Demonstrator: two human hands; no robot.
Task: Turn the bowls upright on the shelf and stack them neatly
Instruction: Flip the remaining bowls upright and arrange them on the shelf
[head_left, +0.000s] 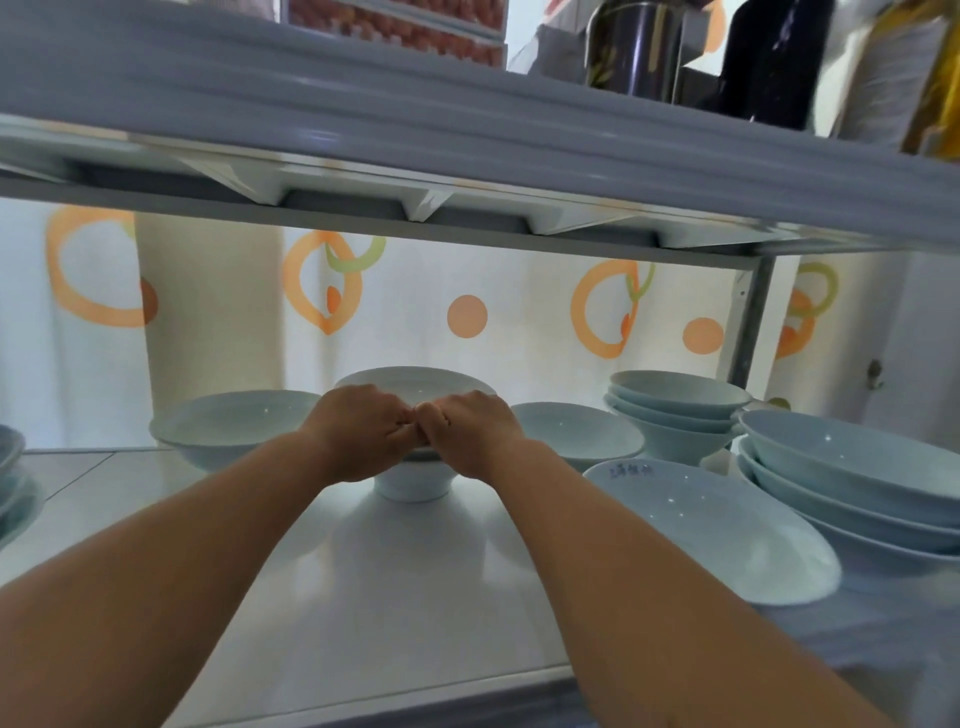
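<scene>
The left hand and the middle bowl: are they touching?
Touching. The head view shows the left hand gripping the near rim of the middle bowl.

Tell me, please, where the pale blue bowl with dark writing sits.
Head view, right side of the white shelf: the inscribed bowl lies right of the right hand, beside the stack of wide pale blue bowls.

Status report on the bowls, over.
Left hand, right hand grip centre bowl at near rim. Bowl upright on shelf. Tilted bowl close at right, not blocking.
</scene>
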